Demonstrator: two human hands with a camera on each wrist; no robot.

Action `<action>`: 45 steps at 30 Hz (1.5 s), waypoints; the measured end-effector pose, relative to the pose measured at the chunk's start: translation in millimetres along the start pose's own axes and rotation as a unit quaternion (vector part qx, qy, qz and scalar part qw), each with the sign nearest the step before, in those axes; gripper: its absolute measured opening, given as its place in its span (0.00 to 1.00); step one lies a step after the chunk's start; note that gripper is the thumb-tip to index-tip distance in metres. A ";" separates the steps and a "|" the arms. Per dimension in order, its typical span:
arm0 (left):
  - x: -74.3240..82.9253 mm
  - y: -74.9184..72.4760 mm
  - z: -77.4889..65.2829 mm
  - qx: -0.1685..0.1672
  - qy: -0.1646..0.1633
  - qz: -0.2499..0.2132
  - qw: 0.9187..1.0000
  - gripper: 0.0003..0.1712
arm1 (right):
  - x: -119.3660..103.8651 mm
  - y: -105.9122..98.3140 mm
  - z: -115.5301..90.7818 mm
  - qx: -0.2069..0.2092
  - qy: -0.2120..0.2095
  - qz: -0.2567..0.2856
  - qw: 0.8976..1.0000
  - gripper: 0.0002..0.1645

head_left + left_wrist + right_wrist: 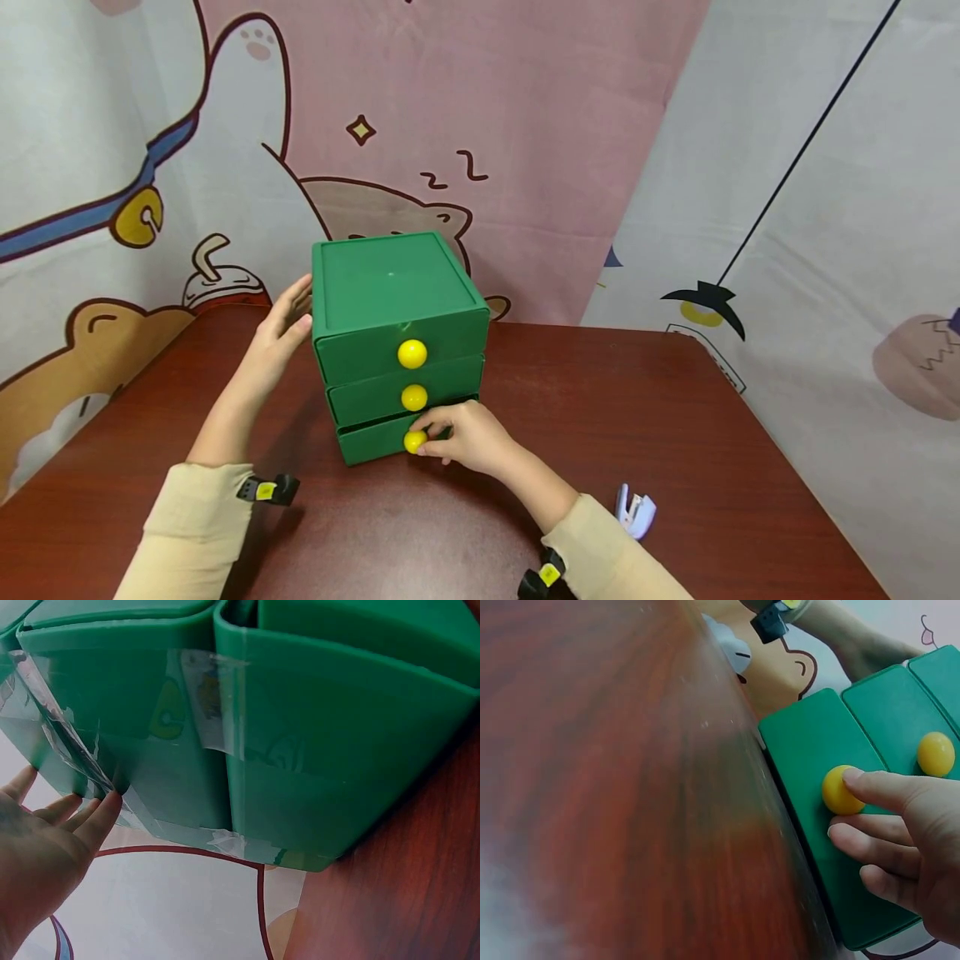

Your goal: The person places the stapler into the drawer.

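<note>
A green three-drawer box (397,283) with round yellow knobs stands on the table. Its bottom drawer (371,440) sticks out slightly, with a dark gap above its front. My right hand (468,433) pinches the lowest yellow knob (840,790) between thumb and fingers. Against the box's left side rests my left hand (281,333), fingers extended. In the left wrist view, the fingertips (111,801) of that hand are at the side wall, where clear tape (214,705) runs across the seams. The middle knob (414,397) and top knob (412,354) are untouched.
A light purple stapler (636,512) lies on the brown table (585,400), beside my right sleeve. Behind the table hangs a cloth (540,150) printed with cartoon animals. Each wrist carries a small black camera (270,490).
</note>
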State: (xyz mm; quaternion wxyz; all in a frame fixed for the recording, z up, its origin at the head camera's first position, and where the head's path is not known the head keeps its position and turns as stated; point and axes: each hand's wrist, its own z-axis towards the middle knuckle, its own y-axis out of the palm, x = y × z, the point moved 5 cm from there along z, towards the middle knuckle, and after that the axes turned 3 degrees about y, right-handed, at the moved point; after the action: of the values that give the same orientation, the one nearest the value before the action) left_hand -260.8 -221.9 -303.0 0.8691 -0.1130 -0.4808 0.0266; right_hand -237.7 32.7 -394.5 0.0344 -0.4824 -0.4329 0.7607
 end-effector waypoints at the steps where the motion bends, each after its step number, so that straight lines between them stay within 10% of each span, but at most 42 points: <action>1: 0.2 0.2 0.1 0.000 0.000 0.002 1.000 0.33 | -0.5 0.2 -1.9 -0.001 0.000 -0.003 1.000 0.11; 45: -1.4 -0.7 -0.5 0.000 -0.007 0.020 1.000 0.32 | -23.5 -9.3 -59.9 -0.054 -0.064 -0.083 0.993 0.14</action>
State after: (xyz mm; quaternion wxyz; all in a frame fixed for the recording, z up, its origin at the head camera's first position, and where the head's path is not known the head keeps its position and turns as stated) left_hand -261.2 -222.9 -304.3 0.8650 -0.1224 -0.4846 0.0442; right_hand -182.8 64.9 -381.1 0.0439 -0.3963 -0.5132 0.7600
